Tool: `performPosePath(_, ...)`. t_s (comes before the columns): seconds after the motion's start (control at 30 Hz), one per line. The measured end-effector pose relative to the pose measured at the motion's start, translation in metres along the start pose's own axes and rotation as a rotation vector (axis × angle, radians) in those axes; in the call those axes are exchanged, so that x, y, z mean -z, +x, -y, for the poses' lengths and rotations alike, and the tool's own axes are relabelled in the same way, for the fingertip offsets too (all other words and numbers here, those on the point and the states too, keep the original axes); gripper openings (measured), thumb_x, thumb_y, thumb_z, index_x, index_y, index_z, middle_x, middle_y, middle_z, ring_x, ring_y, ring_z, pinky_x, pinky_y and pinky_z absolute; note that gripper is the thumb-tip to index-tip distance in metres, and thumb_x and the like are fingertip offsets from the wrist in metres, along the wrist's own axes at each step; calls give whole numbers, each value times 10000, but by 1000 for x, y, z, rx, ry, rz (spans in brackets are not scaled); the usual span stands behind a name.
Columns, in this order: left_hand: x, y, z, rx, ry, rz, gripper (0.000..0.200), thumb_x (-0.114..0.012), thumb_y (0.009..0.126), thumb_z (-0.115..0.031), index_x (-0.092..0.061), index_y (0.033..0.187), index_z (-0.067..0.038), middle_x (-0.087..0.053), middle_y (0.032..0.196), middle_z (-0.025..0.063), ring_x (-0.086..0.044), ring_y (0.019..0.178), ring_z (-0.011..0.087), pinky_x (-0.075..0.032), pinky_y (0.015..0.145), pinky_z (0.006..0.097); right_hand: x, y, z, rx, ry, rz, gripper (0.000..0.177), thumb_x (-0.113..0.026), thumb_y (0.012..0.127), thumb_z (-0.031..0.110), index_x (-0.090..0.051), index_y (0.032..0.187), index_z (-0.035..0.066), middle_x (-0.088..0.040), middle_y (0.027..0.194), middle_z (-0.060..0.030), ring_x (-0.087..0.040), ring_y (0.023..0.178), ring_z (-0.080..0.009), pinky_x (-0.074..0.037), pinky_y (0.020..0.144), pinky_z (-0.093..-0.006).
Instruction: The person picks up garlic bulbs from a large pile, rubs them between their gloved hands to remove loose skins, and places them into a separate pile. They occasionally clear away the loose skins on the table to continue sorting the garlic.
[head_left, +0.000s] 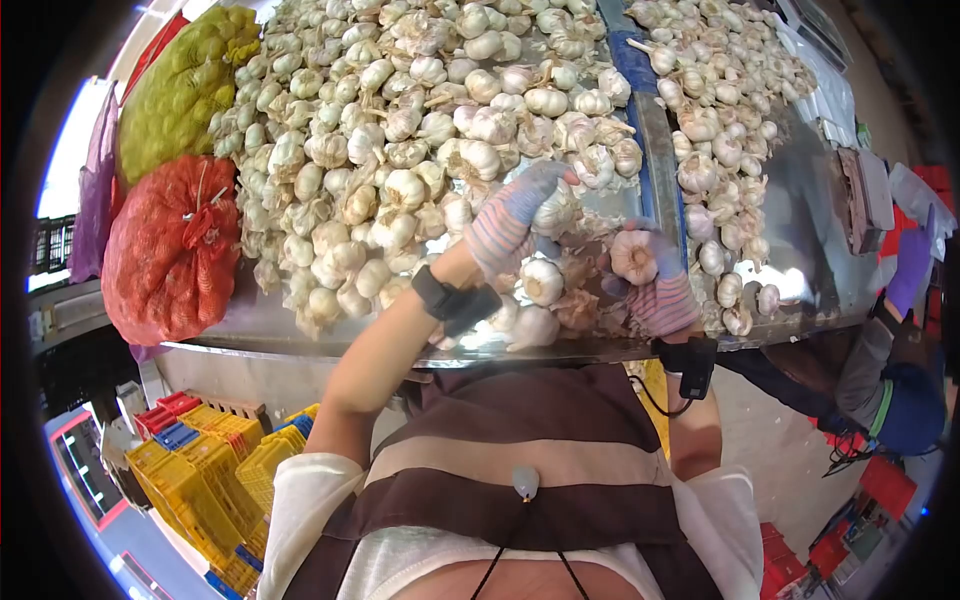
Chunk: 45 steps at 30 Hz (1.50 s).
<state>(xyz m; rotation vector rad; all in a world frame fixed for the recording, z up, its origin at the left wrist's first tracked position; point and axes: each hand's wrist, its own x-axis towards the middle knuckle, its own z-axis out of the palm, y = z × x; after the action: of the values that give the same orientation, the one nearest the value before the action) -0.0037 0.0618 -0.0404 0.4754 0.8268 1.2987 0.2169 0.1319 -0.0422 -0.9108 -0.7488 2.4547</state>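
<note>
— What's the right hand (660, 295) holding?
— Its grip is clenched round a garlic bulb (634, 256), just above the near edge of the tabletop (805, 230).
— And the left hand (512, 228)?
— Its grip curls over a second bulb (556, 212) on the near side of the garlic heap (400, 120). A red mesh sack (172, 250) lies at the left edge.

"What is this place, a market?"
"More a produce packing shed. There's garlic (400, 130) heaped on a steel sorting table (810, 230) at twelve o'clock, netted sacks (170, 250) at nine and stacked plastic crates (200, 480) at seven."
</note>
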Motion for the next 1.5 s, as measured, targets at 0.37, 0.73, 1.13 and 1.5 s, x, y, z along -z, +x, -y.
performPosePath(0.37,-32,-41,-3,-31,-371,10,421,-527,831,-353,-498,1148,-76,-572,1004,126,-572,884,246,-479,661,306,-13,-2,-1,-27,379,16,285,-505,882,317,-571,972,55,-601,888,-113,-574,725,-245,-498,567,-330)
performPosePath(0.73,-109,-25,132,307,91,220,344,-518,891,-324,-444,1133,-90,-525,846,45,-531,774,152,-468,714,287,-40,-58,55,97,484,-57,290,-496,904,320,-554,978,46,-562,954,-135,-557,902,-321,-532,677,-428)
performPosePath(1.13,-49,-50,25,88,1574,115,432,-559,773,-147,-497,1199,-118,-558,1015,180,-584,868,340,-488,751,405,107,-22,87,251,-1387,-703,275,-635,751,200,-595,971,40,-606,892,-136,-590,849,-276,-483,722,-428)
performPosePath(1.5,8,-20,22,201,1599,115,515,-659,713,-226,-461,1165,-79,-582,949,179,-602,831,344,-482,706,409,0,1,-39,199,-2265,616,433,-656,651,236,-556,1046,91,-512,1029,-125,-495,979,-308,-431,842,-395)
